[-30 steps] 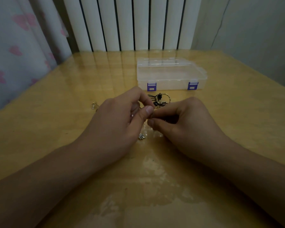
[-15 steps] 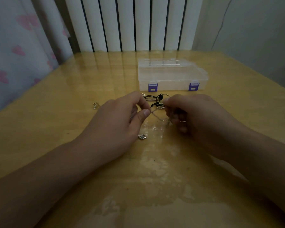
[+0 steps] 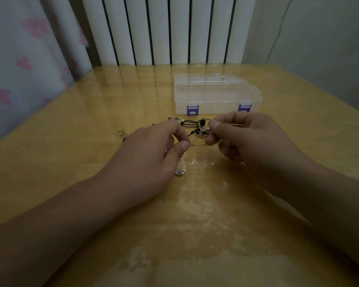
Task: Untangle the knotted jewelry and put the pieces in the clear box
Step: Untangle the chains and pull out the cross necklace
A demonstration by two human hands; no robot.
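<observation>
Surface: sitting on a glossy yellow wooden table (image 3: 91, 154), filling the lower two thirds of the frame and throwing back dim reflections.
Knotted jewelry (image 3: 199, 129): lying at centre frame, just in front of the box, partly lifted between both hands; black cords, small gold rings and a thin pale chain bunching into one tangle.
Handling: probably weighing next to nothing, limp and slippery; thin chain likely kinking or snapping under a hard tug, so calling for gentle teasing apart rather than pulling.
Where to hold: best pinching a single strand close to the knot on each side, not the charms, judging by how the loops are crossing.
Left hand (image 3: 149, 160): pinching a strand of the chain between thumb and forefinger, left of centre.
Right hand (image 3: 251, 139): curling around the other side of the tangle, fingertips pinching near the gold cluster, right of centre.
Chain between hands: stretching taut-looking from one pinch to the other.
Loose charm (image 3: 179, 172): resting on the table just below the left thumb, apart from the tangle.
Second small piece (image 3: 120, 132): lying left of centre, near the left hand's knuckles; too small to identify.
Clear box (image 3: 216, 94): standing above centre with lid down and two purple latches (image 3: 192, 110) facing forward, needing opening.
Room: showing white vertical slats (image 3: 164, 30) along the top, a heart-print curtain (image 3: 19, 65) at upper left, a plain wall at upper right; lighting dim.
</observation>
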